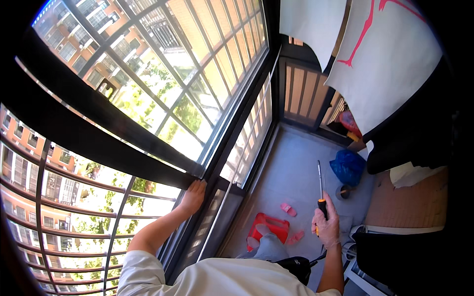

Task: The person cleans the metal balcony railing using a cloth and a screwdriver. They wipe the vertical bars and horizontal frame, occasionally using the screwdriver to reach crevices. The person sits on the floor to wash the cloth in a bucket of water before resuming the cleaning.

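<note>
Black frame (158,168) is touched by the half-curled left hand (193,196), grip unclear; screwdriver (321,201), well to its right, is enclosed in the gloved right hand (328,226). Tip (318,162) is best kept clear of frame.

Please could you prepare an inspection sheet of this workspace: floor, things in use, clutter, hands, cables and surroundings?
Surface: pale grey floor, with a red stool under the person's feet.
Job's things: yellow-and-black screwdriver; dark window frame.
Clutter: pink slippers, blue bag and dark pot on the floor.
Hands: left hand on the window frame; right hand grips the screwdriver.
Cables: pale looped cord at the lower right; its ends cannot be made out.
Surroundings: hanging white cloth; window bars; buildings and greenery outside.
</note>
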Demonstrator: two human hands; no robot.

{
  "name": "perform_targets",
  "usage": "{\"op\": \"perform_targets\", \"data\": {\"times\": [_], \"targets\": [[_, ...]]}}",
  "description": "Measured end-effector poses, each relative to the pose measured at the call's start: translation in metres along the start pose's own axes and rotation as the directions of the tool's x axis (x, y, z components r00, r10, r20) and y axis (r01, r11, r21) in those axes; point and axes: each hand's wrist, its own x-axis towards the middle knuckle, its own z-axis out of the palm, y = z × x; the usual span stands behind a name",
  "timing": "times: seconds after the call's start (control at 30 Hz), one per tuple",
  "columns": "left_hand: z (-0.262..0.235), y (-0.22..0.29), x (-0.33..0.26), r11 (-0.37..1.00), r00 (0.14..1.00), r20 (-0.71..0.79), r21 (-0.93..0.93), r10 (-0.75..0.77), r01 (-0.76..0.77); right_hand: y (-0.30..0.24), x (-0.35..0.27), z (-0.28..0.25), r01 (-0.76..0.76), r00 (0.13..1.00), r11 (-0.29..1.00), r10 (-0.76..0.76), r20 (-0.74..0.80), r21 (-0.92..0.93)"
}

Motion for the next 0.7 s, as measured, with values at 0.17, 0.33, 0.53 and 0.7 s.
{"op": "perform_targets", "data": {"times": [0.17, 0.33, 0.53, 0.7], "targets": [[-0.065, 0.028, -0.048, 0.239, 0.761, 0.116, -0.91, -0.638, 0.339, -0.018, 0.015, 0.032, 0.069, 0.981, 0.997, -0.074, 0.179, 0.035], [-0.139, 0.005, -0.071, -0.214, 0.437, 0.268, -0.962, -0.859, 0.169, -0.058, 0.013, 0.066, 0.161, 0.925, 0.987, -0.142, 0.353, -0.026], [-0.172, 0.007, -0.039, -0.056, 0.527, 0.218, -0.95, -0.821, 0.306, -0.087, -0.008, 0.084, 0.266, 0.869, 0.964, -0.226, 0.44, -0.031], [-0.17, 0.004, -0.028, -0.002, 0.496, 0.163, -0.951, -0.853, 0.309, -0.077, -0.018, 0.067, 0.254, 0.907, 0.963, -0.204, 0.369, -0.091]]}}
